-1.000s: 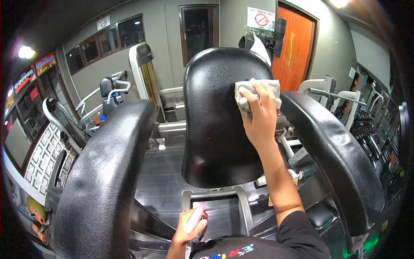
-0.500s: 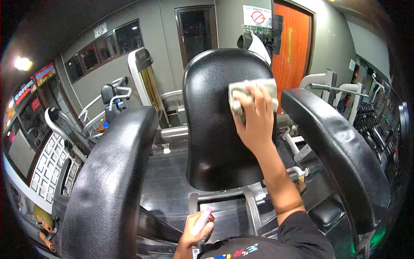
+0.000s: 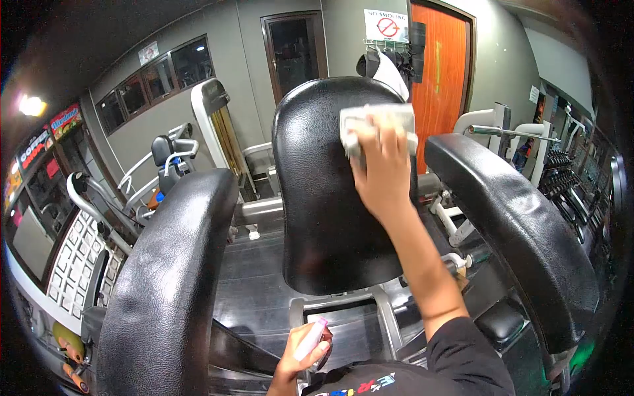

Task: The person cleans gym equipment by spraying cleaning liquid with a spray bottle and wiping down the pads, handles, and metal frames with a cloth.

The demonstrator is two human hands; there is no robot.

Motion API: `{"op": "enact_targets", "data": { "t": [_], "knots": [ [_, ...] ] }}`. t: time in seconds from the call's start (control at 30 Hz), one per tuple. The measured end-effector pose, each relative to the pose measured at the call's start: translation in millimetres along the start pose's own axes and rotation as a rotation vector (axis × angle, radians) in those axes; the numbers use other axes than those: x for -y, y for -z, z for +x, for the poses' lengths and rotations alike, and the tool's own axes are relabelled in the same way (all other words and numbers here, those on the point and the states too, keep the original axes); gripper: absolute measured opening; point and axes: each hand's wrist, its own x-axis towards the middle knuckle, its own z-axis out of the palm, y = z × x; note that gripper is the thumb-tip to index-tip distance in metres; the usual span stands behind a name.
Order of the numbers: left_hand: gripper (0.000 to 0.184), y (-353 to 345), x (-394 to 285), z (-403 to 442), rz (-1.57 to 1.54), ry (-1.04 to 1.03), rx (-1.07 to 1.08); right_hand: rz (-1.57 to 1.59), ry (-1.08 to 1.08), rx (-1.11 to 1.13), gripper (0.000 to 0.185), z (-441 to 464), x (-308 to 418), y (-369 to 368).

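A light grey cloth [image 3: 400, 119] is pressed flat against the upper right of a black padded backrest [image 3: 317, 198]. My right hand [image 3: 383, 162] is closed over the cloth, slightly blurred by motion, with the arm stretched forward. Low in the view, near my body, my left hand [image 3: 300, 353] is wrapped round a small spray bottle with a pink and white top [image 3: 312, 339]. Most of the bottle's body is hidden by my fingers and the angle.
Long black pads flank the backrest, one at left [image 3: 165, 277] and one at right [image 3: 515, 218]. A grey metal frame [image 3: 386, 323] stands below it. Behind are other gym machines [image 3: 214, 115], an orange door [image 3: 439, 86] and a dumbbell rack [image 3: 571, 185].
My right hand and the cloth have slid upward and slightly left on the backrest. The left hand keeps its hold on the spray bottle, nearly unmoved.
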Motion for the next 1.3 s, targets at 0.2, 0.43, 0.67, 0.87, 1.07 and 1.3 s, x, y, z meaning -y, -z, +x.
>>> {"op": "enact_targets", "data": {
  "t": [0.2,0.43,0.67,0.87,1.07,1.3],
  "knots": [
    [0.027,0.2,1.2,-6.8,-0.035,0.022,-0.037,0.003,0.114,-0.041,0.037,10.0,-2.2,-6.7],
    [0.025,-2.7,-1.4,3.7,0.042,-0.021,0.012,0.015,0.09,-0.121,0.042,53.0,4.6,-26.7],
    [0.032,0.1,-4.9,-13.7,-0.027,0.077,-0.074,0.079,0.098,-0.017,0.031,-16.7,22.9,-4.9],
    [0.026,2.6,-7.4,-6.5,0.037,0.028,-0.052,0.131,0.125,-0.133,0.035,87.9,4.7,-44.0],
    [0.037,2.9,-2.6,-12.4,0.009,0.054,-0.069,0.155,0.286,-0.079,0.045,62.0,1.5,-29.4],
    [0.026,0.8,-4.3,-8.5,-0.003,0.016,-0.057,0.249,0.329,0.118,0.017,104.0,30.9,-49.4]
  ]
}}
